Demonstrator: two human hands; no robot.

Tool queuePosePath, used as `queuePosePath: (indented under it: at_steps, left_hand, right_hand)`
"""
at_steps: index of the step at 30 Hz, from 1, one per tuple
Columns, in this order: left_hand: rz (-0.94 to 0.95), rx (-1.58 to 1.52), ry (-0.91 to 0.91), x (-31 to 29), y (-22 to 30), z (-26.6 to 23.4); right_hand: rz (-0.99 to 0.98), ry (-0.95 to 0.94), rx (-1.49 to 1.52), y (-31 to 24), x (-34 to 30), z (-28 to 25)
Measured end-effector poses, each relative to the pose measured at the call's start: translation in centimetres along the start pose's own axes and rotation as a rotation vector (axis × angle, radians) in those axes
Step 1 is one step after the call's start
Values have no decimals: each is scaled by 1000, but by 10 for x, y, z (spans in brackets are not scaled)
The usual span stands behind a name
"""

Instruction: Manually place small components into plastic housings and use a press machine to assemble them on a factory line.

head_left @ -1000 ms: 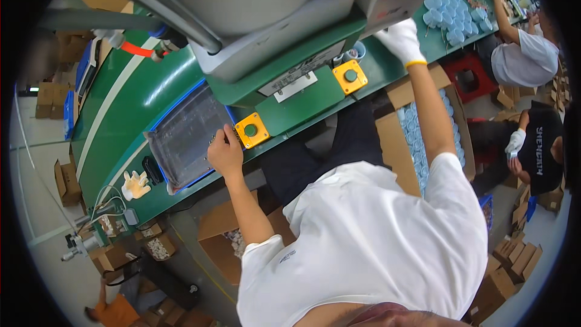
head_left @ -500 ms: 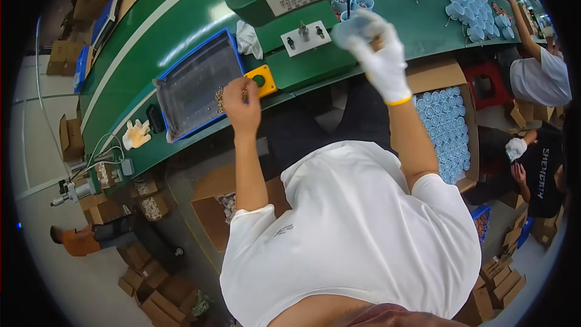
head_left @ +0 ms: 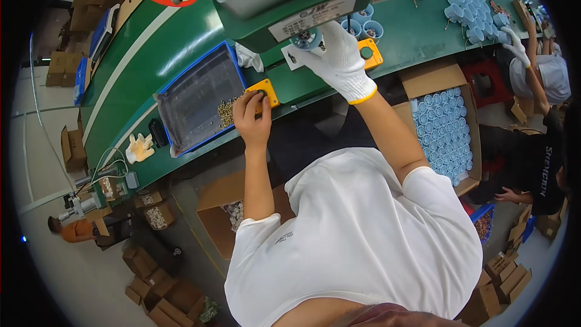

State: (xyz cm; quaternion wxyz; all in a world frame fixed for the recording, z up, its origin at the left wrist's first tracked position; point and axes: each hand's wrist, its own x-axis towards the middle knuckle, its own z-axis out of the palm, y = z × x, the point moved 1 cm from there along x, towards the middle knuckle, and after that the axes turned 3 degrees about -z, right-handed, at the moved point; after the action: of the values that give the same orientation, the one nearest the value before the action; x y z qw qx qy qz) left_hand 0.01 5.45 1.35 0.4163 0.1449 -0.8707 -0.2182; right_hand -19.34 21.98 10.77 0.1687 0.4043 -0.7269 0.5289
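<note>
My right hand (head_left: 342,66), in a white knit glove with a yellow cuff, grips a light blue cup (head_left: 308,41) beneath the green press head (head_left: 290,9). The cup is over the pale metal fixture plate (head_left: 293,59), mostly hidden by hand and press. My bare left hand (head_left: 253,116) has its fingers curled beside the yellow button box (head_left: 266,92) with a dark green button; what the fingers hold, if anything, is hidden. Close to it, small brass-coloured parts (head_left: 226,114) lie in the corner of a blue-rimmed tray (head_left: 200,85).
Several blue cups (head_left: 372,29) stand behind a second yellow button box (head_left: 376,54). More blue cups fill a cardboard box (head_left: 411,79) at right. A loose glove (head_left: 139,148) lies at the left on the green bench (head_left: 139,42). Co-workers sit at the far right.
My right hand has moved left with the cup, from beside the press to under its head. My left hand has shifted slightly right, from the brass parts to the button box.
</note>
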Motion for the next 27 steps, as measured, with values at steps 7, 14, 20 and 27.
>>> queuePosePath:
  at_steps: [7, 14, 20, 27]
  left_hand:
    - [6, -5, 9, 0, -1, 0]
    - [29, 3, 9, 1, 0, 1]
    - [33, 181, 40, 2, 9, -5]
    - [13, 272, -10, -1, 6, -1]
  right_hand:
    - [-39, -26, -51, -9, 2, 1]
    - [100, -240, -292, -1, 7, -1]
    - [-255, 138, -208, 56, -62, -58]
    - [-250, 28, -307, 75, -57, -76]
